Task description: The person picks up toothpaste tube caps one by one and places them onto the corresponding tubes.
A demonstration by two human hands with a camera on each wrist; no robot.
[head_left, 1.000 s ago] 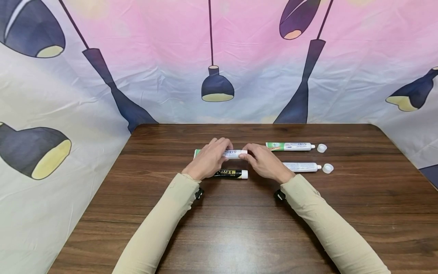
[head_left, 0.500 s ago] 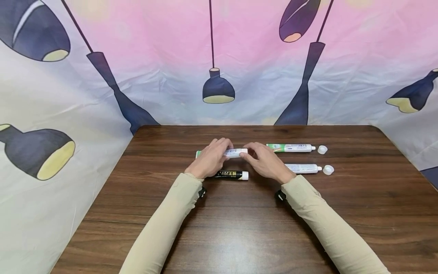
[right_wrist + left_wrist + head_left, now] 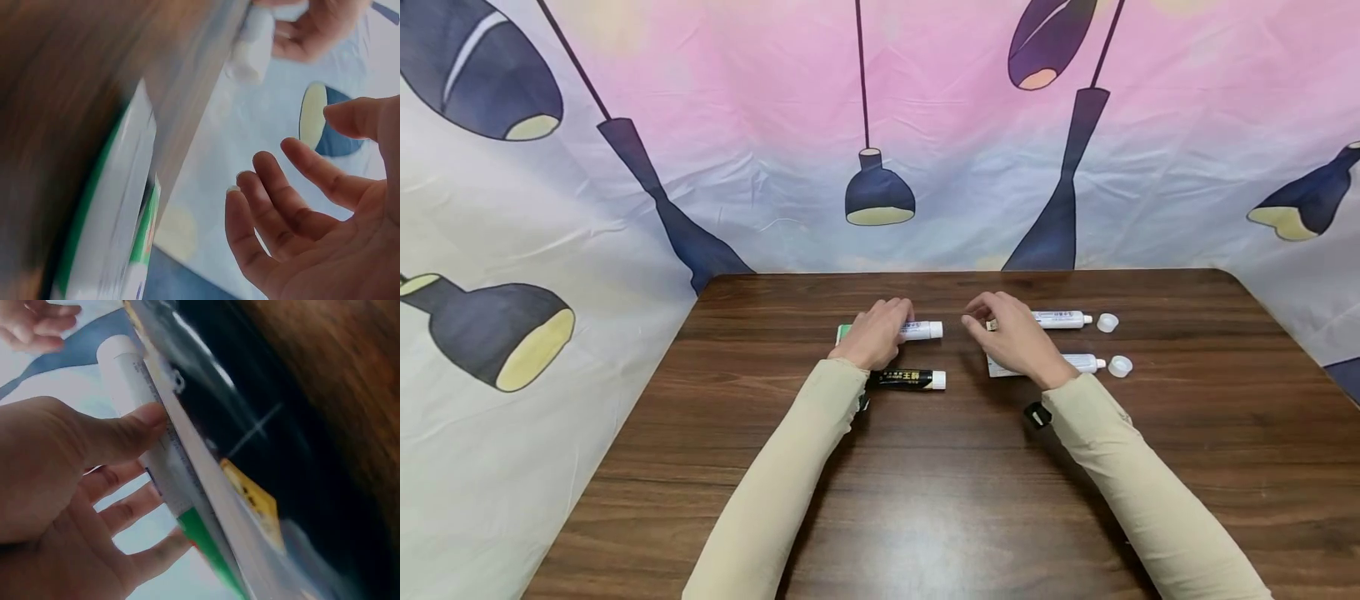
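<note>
the left hand [image 3: 874,332] grips the white-and-green toothpaste tube [image 3: 921,330] lying crosswise, cap pointing toward the right hand [image 3: 1011,337], which hovers empty, fingers loosely spread, beyond that cap.

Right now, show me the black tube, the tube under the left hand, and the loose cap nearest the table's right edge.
black tube [image 3: 904,380], head view, middle of its body.
white tube [image 3: 925,330], head view, exposed end beyond the fingers.
loose cap [image 3: 1120,367], head view, its centre.

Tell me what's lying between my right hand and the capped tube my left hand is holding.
Nothing: only bare table separates the right hand from the capped tube, seen in the head view.
</note>
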